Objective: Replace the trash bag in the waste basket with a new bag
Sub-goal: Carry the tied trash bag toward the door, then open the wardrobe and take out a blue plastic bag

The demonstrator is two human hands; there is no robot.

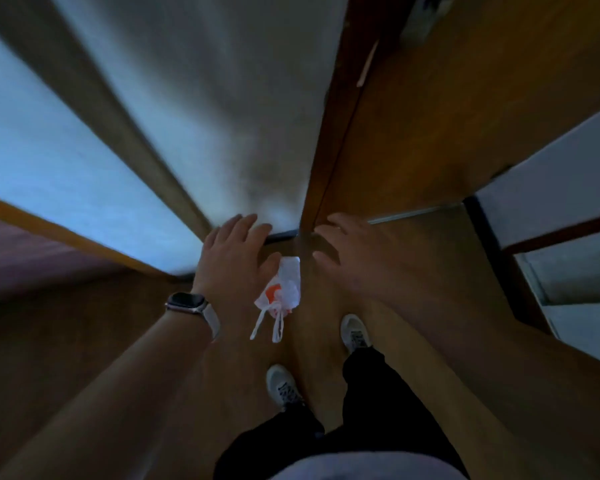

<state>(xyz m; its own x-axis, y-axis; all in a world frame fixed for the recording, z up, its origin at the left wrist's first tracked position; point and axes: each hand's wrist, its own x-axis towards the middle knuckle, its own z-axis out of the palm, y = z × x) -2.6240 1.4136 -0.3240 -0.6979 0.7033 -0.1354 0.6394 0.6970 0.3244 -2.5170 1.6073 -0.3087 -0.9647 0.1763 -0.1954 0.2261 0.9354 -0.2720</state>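
Note:
A small crumpled white plastic bag with an orange print hangs just below my left hand, its two handles dangling toward my feet. The top of the bag touches my left thumb and seems pinched there, while the other fingers are stretched out and apart. My left wrist carries a watch. My right hand is held out beside the left one, palm down, fingers spread, holding nothing. No waste basket is in view.
I stand on a brown wooden floor with my white shoes below the hands. A pale wall rises ahead, a wooden door or panel at the right, and white furniture at the far right. The walls are motion-blurred.

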